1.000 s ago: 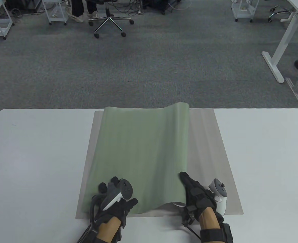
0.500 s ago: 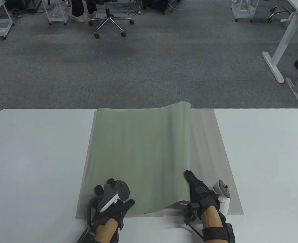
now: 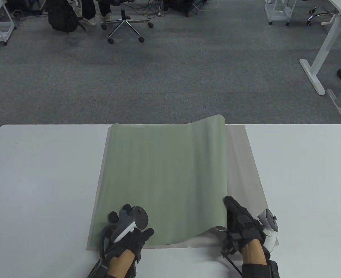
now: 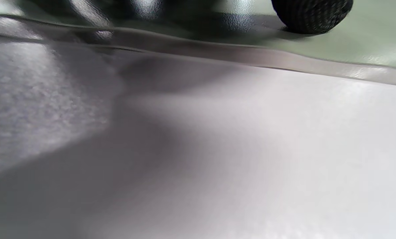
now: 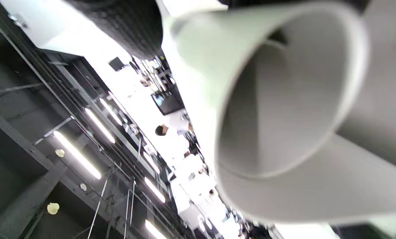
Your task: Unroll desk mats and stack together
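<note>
A green desk mat (image 3: 164, 179) lies partly unrolled on top of a flat grey mat (image 3: 245, 179) on the white table (image 3: 37, 185). Its right edge still curls up in a roll (image 3: 221, 173); the roll's open end fills the right wrist view (image 5: 284, 109). My left hand (image 3: 127, 228) rests on the green mat's near left corner, and a gloved fingertip (image 4: 312, 15) touches the green surface in the left wrist view. My right hand (image 3: 240, 223) lies along the near end of the curled edge, fingers extended against it.
The mats reach the table's far edge. An office chair (image 3: 125, 24), a black bag (image 3: 62, 16) and carts stand on the carpet beyond. A white desk leg (image 3: 315, 72) is at the right. Bare table lies on both sides of the mats.
My right hand has moved right with the curled edge, so more green mat lies flat. My left hand shifted slightly left with the mat, then held still. A black bag appeared in the background.
</note>
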The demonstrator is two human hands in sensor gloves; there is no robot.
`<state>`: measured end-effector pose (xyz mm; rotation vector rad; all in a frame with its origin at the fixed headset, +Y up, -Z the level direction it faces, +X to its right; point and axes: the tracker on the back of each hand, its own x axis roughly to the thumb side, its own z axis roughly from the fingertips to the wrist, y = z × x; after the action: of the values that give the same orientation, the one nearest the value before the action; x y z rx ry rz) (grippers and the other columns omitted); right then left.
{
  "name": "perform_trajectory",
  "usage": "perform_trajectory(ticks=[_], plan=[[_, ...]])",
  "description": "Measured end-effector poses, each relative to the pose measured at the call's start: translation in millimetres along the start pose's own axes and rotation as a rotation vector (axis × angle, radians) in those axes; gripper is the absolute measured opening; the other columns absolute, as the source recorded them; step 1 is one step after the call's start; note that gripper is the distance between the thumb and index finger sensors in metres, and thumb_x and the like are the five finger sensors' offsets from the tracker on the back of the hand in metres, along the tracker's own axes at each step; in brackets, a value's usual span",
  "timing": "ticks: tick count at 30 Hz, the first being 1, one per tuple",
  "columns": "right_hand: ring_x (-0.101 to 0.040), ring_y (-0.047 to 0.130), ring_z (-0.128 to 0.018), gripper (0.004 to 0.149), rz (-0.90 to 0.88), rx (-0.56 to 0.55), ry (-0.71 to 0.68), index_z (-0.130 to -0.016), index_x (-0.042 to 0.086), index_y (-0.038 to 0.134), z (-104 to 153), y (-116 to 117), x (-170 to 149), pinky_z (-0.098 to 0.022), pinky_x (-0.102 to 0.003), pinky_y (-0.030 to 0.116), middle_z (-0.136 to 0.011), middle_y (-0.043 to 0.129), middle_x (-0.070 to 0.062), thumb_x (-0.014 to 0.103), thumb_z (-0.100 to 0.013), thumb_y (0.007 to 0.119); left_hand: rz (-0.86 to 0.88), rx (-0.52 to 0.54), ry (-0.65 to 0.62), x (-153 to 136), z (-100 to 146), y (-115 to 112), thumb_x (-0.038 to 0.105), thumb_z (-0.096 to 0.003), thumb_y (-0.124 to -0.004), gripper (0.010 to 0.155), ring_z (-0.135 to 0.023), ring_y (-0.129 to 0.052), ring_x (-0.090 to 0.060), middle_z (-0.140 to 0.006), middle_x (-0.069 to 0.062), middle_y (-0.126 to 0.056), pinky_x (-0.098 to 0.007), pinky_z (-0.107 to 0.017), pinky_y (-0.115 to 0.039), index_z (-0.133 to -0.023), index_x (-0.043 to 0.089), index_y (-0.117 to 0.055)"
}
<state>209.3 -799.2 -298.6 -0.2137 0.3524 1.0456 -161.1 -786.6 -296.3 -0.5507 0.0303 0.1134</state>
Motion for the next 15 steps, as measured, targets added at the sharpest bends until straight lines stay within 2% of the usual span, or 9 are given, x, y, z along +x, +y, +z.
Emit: perform_trajectory(ticks=[3,5,7,10,11,13,15], plan=[[-0.034,0.097,-0.076,0.09,0.015,0.072,0.04,-0.112,-0.013,0.018,-3.4,0.9,-5.5,-0.05,-0.044,0.088,-0.106,0.058,-0.042,0.043,-0.062,0.068,-0.001,-0.005,0.001,0.6,-0.3,0.5,0.06,-0.0537,-0.059,0.095,-0.102,-0.017,-0.075,-0.127,-0.021,-0.003,-0.089,-0.059,-0.04,-0.121,0.012,-0.013],[-0.029,0.098,-0.071,0.086,0.008,0.068,0.023,-0.113,-0.01,0.023,-2.8,-0.7,-4.6,-0.048,-0.043,0.087,-0.102,0.073,-0.03,0.043,-0.062,0.067,-0.001,-0.009,-0.001,0.7,-0.5,0.7,0.06,-0.0539,-0.059,0.095,-0.102,-0.017,-0.075,-0.126,-0.021,-0.002,-0.089,-0.059,-0.04,-0.121,0.011,-0.013],[-0.029,0.097,-0.072,0.083,0.013,0.016,0.002,-0.115,-0.005,0.024,1.5,-3.3,-0.6,-0.05,-0.044,0.086,-0.099,0.075,-0.025,0.041,-0.062,0.069,0.0,-0.008,-0.003,0.7,-0.5,0.6,0.059,-0.0539,-0.059,0.095,-0.102,-0.016,-0.075,-0.126,-0.021,-0.002,-0.089,-0.058,-0.04,-0.121,0.011,-0.013],[-0.034,0.095,-0.079,0.083,0.11,-0.077,-0.033,-0.115,-0.002,0.024,7.7,-9.0,6.9,-0.053,-0.049,0.088,-0.102,0.071,-0.029,0.037,-0.061,0.073,0.001,-0.015,-0.004,1.1,-0.9,0.9,0.059,-0.0541,-0.059,0.095,-0.102,-0.016,-0.076,-0.126,-0.022,-0.002,-0.09,-0.058,-0.04,-0.121,0.011,-0.013],[-0.037,0.098,-0.079,0.083,0.097,-0.079,-0.029,-0.115,-0.003,0.025,8.8,-12.5,7.3,-0.051,-0.049,0.092,-0.101,0.071,-0.03,0.037,-0.06,0.073,-0.001,-0.016,-0.005,1.1,-1.0,1.1,0.059,-0.0541,-0.059,0.095,-0.102,-0.016,-0.076,-0.126,-0.022,-0.002,-0.09,-0.058,-0.04,-0.121,0.011,-0.013],[-0.044,0.098,-0.081,0.085,-0.087,0.018,-0.008,-0.113,-0.008,0.023,10.2,-16.9,5.6,-0.05,-0.048,0.095,-0.102,0.067,-0.033,0.037,-0.061,0.073,0.001,-0.016,-0.007,1.1,-1.1,1.1,0.059,-0.0542,-0.059,0.095,-0.101,-0.016,-0.076,-0.126,-0.022,-0.002,-0.09,-0.058,-0.04,-0.121,0.011,-0.013],[-0.042,0.099,-0.079,0.087,-0.16,0.037,0.013,-0.113,-0.011,0.023,12.1,-21.7,6.1,-0.049,-0.046,0.096,-0.101,0.064,-0.035,0.038,-0.061,0.073,-0.001,-0.019,-0.006,1.2,-1.2,1.5,0.059,-0.0542,-0.059,0.095,-0.101,-0.016,-0.076,-0.126,-0.022,-0.001,-0.09,-0.058,-0.04,-0.121,0.011,-0.012]])
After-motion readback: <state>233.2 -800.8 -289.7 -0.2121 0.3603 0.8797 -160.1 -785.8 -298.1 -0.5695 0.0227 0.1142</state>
